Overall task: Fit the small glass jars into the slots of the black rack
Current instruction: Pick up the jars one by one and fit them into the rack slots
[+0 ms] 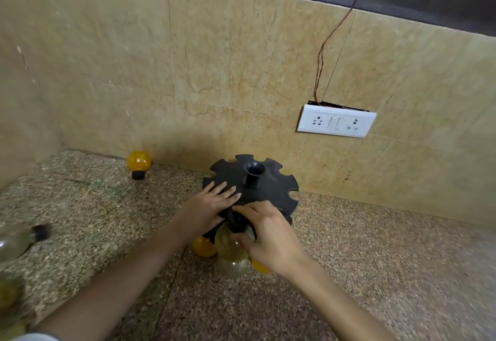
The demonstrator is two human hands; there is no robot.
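The black round rack (pixel 271 179), with open notches around its rim and a central post, stands on the speckled counter near the wall. My left hand (pixel 208 210) lies flat on the rack's near-left top. My right hand (pixel 264 236) grips a clear round glass jar (pixel 225 241) whose black cap sits at a notch on the rack's near edge. A second clear jar (pixel 232 266) hangs or rests just below it. Yellow jars (pixel 203 246) show under the rack on either side of my right hand.
A yellow jar (pixel 138 163) stands cap-down by the wall at the back left. A clear jar (pixel 16 241) lies on its side at the left edge, blurred, with another yellowish one (pixel 8 293) below it. A white socket panel (pixel 335 124) with a loose wire is on the wall.
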